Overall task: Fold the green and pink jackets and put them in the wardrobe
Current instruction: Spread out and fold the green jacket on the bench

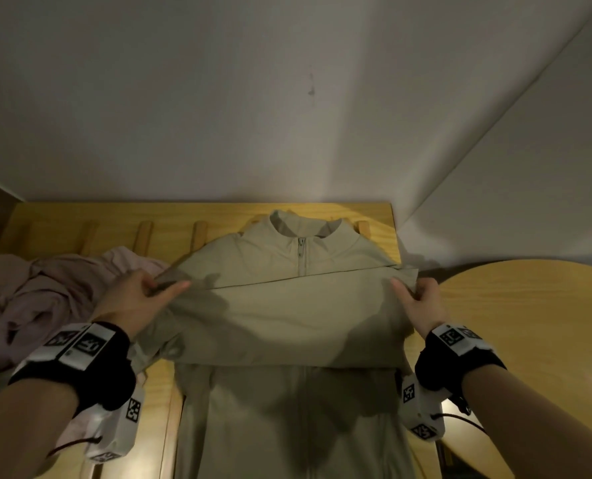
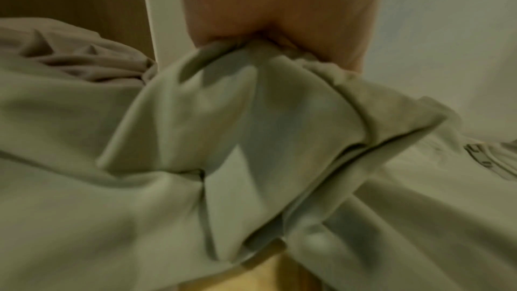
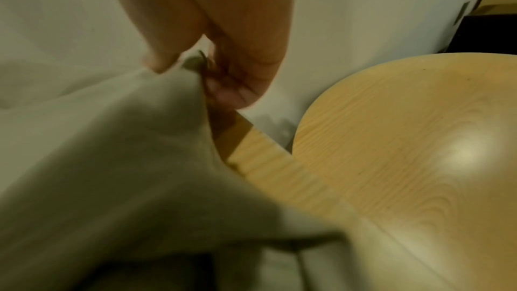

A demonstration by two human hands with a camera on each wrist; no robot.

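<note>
Green jacket (image 1: pixel 287 312) lies zip-up on the slatted wooden bench (image 1: pixel 80 216) in front of me, collar toward the wall, its long axis running straight away from my body. I have its hem lifted and doubled up over the chest, so the hem edge runs crosswise just below the collar zip. My left hand (image 1: pixel 142 295) pinches the left end of that edge, thumb on top; the left wrist view shows the cloth bunched in my fingers (image 2: pixel 279 19). My right hand (image 1: pixel 422 300) pinches the right end the same way. Both hands sit level, one on either side, neither nearer the collar. To my judgement the next move is laying this edge down flat. Pink jacket (image 1: pixel 28 299) is crumpled on the bench just left of my left hand, unfolded. Round wooden table (image 1: pixel 529 323) stands to the right.
</note>
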